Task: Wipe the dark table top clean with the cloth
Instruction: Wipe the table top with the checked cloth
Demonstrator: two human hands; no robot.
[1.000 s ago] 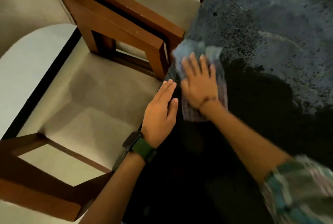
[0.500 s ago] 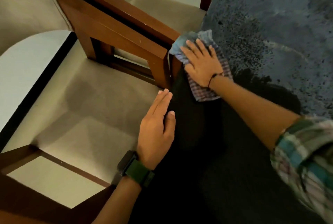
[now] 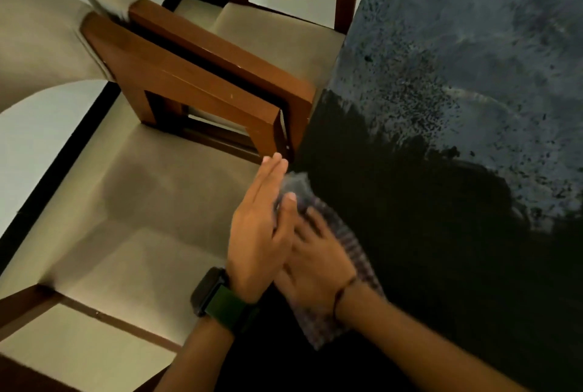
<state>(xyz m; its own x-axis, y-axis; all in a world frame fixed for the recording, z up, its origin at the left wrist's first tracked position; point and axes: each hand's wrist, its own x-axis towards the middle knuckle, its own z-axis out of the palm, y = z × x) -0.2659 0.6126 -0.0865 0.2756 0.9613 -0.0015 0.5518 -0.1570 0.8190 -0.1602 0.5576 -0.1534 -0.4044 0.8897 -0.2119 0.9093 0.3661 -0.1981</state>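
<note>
At the near left edge of the dark, speckled stone-look table top (image 3: 441, 170), the right hand (image 3: 318, 262) lies flat with fingers spread on the checked purple-and-white cloth (image 3: 344, 240), pressing it to the surface — nothing curled round it, just a flat palm. It's a bit blurred. The left hand (image 3: 262, 234) stands on its edge right beside it, fingers straight and together, touching the cloth's bunched front end at the table's rim, so the two hands sit side by side, touching. That wrist wears a black smartwatch on a green strap (image 3: 217, 300). The table's near part looks plain black, the far part greyish with dark flecks. Left of the table stand brown wooden armchairs with beige seat cushions (image 3: 202, 76) — one armrest comes just beside the table edge.
</note>
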